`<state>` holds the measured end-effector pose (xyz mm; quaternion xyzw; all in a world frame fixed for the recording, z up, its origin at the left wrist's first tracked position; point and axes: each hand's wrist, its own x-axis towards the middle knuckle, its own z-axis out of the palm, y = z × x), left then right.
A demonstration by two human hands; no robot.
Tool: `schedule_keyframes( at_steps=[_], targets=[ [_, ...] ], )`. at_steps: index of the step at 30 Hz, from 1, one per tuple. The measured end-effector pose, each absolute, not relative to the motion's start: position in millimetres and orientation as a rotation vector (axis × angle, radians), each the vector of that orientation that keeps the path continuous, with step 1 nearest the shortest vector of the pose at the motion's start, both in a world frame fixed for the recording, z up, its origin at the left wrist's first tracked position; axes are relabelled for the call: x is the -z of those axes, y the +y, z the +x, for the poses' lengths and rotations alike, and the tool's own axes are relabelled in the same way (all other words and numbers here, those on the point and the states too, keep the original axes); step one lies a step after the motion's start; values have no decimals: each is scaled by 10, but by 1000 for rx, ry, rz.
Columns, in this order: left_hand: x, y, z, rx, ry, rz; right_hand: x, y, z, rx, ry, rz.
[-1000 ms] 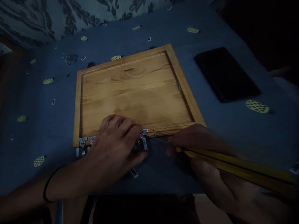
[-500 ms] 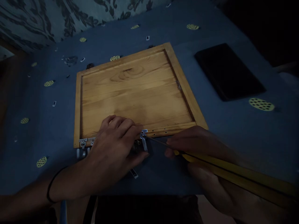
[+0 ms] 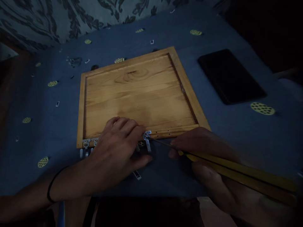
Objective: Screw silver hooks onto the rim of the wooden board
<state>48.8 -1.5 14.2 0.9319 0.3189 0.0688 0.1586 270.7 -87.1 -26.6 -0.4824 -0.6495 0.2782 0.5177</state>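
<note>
A framed wooden panel (image 3: 137,91) lies on the blue patterned cloth, with metal brackets (image 3: 86,143) along its near edge. My left hand (image 3: 120,145) rests over that edge, fingers wrapped round the metal hardware, thumb beside a bracket (image 3: 147,138) near the middle. In my right hand (image 3: 208,154) is a yellow-handled screwdriver (image 3: 227,167), its thin shaft pointing left. The tip is close to that middle bracket; whether it touches is too dark to tell. Small holes show in the edge right of the bracket.
A black rectangular object (image 3: 232,75) lies on the cloth (image 3: 236,132) at the right. Small loose parts in a clear bag (image 3: 75,61) are at the back left. Dark pieces stick out beyond the panel's far edge. A patterned wall or curtain (image 3: 94,15) stands behind.
The view has shifted slightly, so the panel appears a little lower and further right. Both hands keep nearly the same hold, and the screwdriver tip has moved slightly away from the bracket.
</note>
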Motion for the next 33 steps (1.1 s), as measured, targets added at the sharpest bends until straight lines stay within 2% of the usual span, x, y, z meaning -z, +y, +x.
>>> schedule_keyframes(
  at_steps=[10, 33],
  targets=[
    [-315, 48, 286, -232, 955, 2659, 226, -872, 2740, -664, -1584, -1136],
    [-106, -47, 349, -282, 890, 2714, 243, -832, 2729, -534, -1691, -1158]
  ],
)
